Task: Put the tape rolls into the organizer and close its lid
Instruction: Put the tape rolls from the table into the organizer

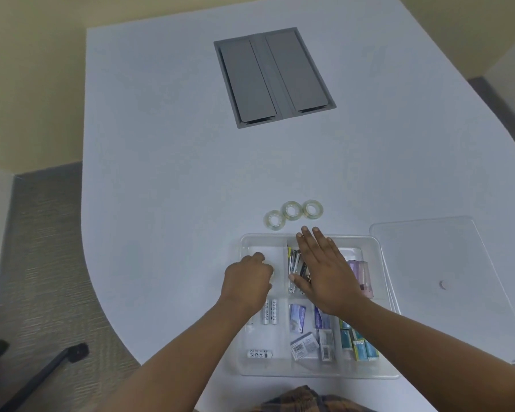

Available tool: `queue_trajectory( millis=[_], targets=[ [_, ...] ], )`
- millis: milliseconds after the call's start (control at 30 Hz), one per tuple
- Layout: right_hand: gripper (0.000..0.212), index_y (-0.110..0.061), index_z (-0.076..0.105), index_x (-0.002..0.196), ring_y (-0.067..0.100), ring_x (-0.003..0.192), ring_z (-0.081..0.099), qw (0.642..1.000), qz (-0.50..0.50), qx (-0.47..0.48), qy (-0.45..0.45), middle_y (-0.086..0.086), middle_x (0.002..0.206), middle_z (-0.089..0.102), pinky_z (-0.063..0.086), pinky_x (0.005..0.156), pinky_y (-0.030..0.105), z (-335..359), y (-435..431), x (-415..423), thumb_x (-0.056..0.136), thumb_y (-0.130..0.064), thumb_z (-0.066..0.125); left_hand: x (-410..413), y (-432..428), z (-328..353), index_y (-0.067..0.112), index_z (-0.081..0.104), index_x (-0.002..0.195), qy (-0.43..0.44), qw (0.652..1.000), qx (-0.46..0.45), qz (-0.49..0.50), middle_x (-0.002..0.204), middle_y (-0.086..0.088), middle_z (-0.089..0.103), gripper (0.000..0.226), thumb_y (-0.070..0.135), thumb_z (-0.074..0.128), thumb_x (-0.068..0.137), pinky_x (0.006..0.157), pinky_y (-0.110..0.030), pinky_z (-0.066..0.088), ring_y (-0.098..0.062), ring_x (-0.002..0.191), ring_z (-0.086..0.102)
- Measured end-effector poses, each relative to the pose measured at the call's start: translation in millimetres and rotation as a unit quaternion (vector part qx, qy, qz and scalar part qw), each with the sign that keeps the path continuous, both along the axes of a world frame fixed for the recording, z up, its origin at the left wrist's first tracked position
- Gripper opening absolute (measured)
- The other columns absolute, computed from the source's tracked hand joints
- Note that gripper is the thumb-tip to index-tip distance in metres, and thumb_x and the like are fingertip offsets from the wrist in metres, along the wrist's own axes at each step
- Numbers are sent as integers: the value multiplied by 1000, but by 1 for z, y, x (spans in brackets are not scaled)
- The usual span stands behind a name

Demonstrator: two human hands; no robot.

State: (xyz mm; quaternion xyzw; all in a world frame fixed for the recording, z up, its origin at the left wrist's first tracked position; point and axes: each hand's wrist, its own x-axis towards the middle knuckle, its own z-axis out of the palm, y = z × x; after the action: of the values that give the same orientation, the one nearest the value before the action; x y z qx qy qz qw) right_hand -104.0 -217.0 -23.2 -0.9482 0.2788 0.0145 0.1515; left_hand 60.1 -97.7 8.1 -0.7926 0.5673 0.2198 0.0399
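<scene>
- A white table (167,162) with a curved edge carries everything
- A grey double-flap cable hatch (274,77) is set into its far middle
- Three clear tape rolls (292,210) lie flat in a short row, touching one another
- Just nearer sits a clear compartmented organizer (378,251), open
- Its clear lid (434,263) lies flat at the organizer's right

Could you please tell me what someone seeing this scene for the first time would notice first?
Two bare hands over a clear plastic compartment organizer near the white table's front edge: the left hand curled over its far-left compartment, the right hand flat and spread above the middle. Just beyond the organizer's far rim lie three clear tape rolls in a row, and the transparent lid rests on the table to the right. A grey rectangular cable hatch sits farther back.
</scene>
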Motion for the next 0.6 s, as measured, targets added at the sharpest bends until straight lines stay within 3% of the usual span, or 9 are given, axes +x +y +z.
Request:
queue_trajectory(
  millis=[200,300,367,500,600],
  targets=[
    [76,-19,5,153,18,148,-2,1000,-5,5,-16,0,162,6,7,120,40,-5,0,-1,95,-56,36,-2,-11,-2,16,66,102,-55,996,52,-37,111,-4,57,25,36,55,92,60,-33,37,-24,98,56],
    [75,-18,7,153,19,148,0,1000,-6,7,-26,0,162,6,6,120,40,-7,0,-1,95,-55,36,-1,-11,-1,20,67,109,-15,999,49,-18,133,-2,53,34,45,51,92,71,-36,48,-23,109,56],
    [74,-17,8,153,19,148,0,999,-6,9,-33,0,162,6,7,120,40,-7,0,-2,96,-54,37,0,-11,3,22,68,109,23,1000,4,11,141,4,48,36,47,49,93,77,-37,51,-21,112,57],
    [73,-15,11,153,20,148,1,999,-4,12,-36,2,162,8,8,120,41,-6,0,-1,96,-54,35,6,-25,16,22,65,95,46,986,-148,65,106,6,62,26,45,53,90,67,-32,49,-18,91,62],
    [72,-14,19,152,19,148,4,999,-10,14,-37,3,160,15,9,119,41,-2,1,1,95,-53,38,21,-48,21,23,62,106,63,977,-172,112,108,3,63,29,44,57,87,73,-34,50,-20,94,62]
  ],
)
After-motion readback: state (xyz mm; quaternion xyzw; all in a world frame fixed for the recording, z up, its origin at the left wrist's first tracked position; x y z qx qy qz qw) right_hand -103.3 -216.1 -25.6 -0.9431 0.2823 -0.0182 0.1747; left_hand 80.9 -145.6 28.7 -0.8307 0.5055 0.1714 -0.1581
